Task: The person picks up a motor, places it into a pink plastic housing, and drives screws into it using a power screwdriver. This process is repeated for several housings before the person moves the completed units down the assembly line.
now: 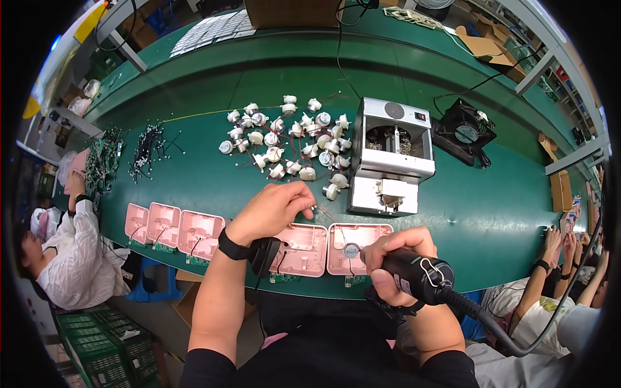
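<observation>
My right hand (401,258) grips a black electric screwdriver (424,277) with a thick cable, its tip pointing left into the rightmost pink plastic shell (381,229). Just beside the tip, inside that shell, sits a small round silver part (351,250). Whether the tip touches the part I cannot tell. Above the neighbouring pink shell (309,240), my left hand (275,205) pinches the end of thin wires (326,213) that run toward the rightmost shell. Green circuit boards (354,281) hang below the shells on dark wires.
More pink shells (202,231) line the front edge to the left. Several white motors (274,154) with wires lie in the middle. A silver screw feeder machine (391,155) and a black fan (464,132) stand right. Dark wires (152,149) and circuit boards (103,158) lie left. Co-workers sit at both sides.
</observation>
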`<state>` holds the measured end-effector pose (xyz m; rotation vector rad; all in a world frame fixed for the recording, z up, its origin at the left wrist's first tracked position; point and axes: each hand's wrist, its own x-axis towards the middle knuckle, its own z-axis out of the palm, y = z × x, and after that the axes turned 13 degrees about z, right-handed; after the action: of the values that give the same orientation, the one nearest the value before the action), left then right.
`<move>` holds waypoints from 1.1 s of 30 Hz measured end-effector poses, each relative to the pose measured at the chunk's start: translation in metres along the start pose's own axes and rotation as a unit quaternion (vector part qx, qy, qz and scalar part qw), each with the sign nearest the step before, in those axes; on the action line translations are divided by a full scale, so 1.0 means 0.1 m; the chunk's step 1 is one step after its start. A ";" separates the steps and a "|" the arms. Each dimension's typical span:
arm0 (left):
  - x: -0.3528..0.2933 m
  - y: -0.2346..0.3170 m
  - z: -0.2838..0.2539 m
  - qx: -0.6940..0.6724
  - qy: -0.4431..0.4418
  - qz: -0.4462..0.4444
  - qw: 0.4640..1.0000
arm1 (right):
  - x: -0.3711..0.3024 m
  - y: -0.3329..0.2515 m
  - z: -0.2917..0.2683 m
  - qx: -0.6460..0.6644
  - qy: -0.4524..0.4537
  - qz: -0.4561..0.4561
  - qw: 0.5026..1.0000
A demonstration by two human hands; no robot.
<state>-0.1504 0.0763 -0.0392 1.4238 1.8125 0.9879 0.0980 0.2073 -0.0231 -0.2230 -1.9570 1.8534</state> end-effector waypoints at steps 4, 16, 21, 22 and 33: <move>0.00 0.00 0.02 -0.125 0.026 -0.035 0.991 | -0.01 0.01 -0.01 -0.006 0.007 -0.005 1.000; 0.02 -0.02 0.07 -0.347 0.030 -0.021 0.937 | -0.02 -0.02 -0.01 -0.016 0.009 0.008 1.000; 0.02 0.00 0.08 -0.456 0.018 -0.047 0.889 | -0.03 -0.02 0.00 -0.015 0.013 0.006 1.000; 0.02 0.00 0.08 -0.466 0.020 -0.046 0.883 | -0.03 -0.02 0.00 -0.017 0.013 0.005 1.000; 0.03 -0.11 0.07 -0.218 0.242 -0.076 0.943 | -0.03 -0.04 0.04 -0.003 0.010 0.016 1.000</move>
<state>-0.1508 0.0788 -0.0518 0.8021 1.8343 1.6386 0.1001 0.2020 -0.0194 -0.2764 -1.9563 1.8581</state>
